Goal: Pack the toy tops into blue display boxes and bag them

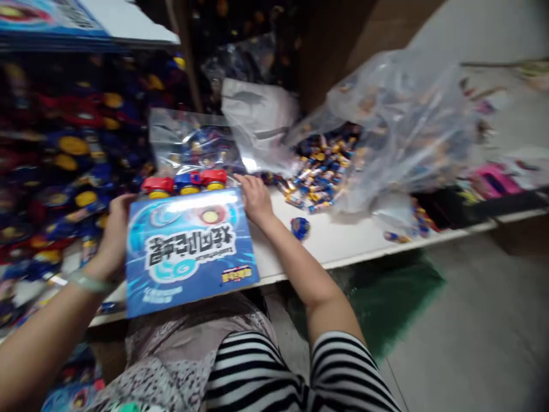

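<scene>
A flat blue printed box (193, 289) with upside-down lettering is tilted toward me at the table's front edge. On its left side edge, my left hand (115, 237) grips it, fingers partly hidden behind. My right hand (256, 197) is closed at its upper right corner, and some of those fingertips are out of sight. Just past the box's far edge sit several small red and blue toys with yellow bases (187, 182); whether they are inside the box I cannot tell. A single round blue toy (300, 228) lies to the right of my right forearm.
Loose red, blue and yellow toys (72, 146) are heaped at the left. A clear plastic bag (398, 126) spills small wrapped pieces (321, 171) onto the white table (343, 240). Blue printed cards (51, 26) are stacked at the upper left. A green mat (394, 303) lies on the floor.
</scene>
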Demonstrator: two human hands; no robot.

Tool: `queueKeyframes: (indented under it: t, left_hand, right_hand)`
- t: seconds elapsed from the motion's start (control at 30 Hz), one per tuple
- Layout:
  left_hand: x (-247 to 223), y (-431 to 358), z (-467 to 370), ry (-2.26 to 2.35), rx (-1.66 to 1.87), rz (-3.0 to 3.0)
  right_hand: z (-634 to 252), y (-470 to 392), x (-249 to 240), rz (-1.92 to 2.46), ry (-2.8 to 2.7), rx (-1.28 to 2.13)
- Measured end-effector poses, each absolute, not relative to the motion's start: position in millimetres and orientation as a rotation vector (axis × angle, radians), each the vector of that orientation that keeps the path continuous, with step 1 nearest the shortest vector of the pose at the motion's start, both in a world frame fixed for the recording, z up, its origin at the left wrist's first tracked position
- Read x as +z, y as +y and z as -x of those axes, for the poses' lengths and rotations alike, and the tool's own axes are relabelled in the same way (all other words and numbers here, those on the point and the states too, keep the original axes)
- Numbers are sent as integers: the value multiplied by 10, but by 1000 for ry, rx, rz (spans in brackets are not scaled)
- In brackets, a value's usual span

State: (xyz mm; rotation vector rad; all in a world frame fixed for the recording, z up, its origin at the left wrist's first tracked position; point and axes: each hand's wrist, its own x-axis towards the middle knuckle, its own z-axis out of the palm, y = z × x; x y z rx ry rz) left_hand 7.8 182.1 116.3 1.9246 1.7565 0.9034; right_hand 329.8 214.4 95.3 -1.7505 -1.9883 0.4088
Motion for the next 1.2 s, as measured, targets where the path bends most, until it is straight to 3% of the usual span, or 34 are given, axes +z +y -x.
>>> queueKeyframes:
  t: [0.13,0.33,0.6,0.83,1.03,1.2]
  left_hand:
    - [1178,2218,0,1906,626,-1869]
    - [1131,2481,-53,1681,1223,-1586]
    - [1227,2593,215,1428,975,-1201]
    - [1216,2679,59,1804,818,-1882]
    - [1061,2592,-43,1643,1337,-1980]
    - [984,2327,2,1485,1601,-2091]
  right_hand:
    - [-3285,2503,1013,1714,-2017,503]
    - [-3333,2610,1020,1752,-1850,543]
    - [-3268,2770,1025,1785,-1956,690]
    - [-3242,2788,1155,1703,-2083,694]
    - [-3201,2692,1055,1578,-1627,518]
    - [-3144,2493,948,1313,-1539,131]
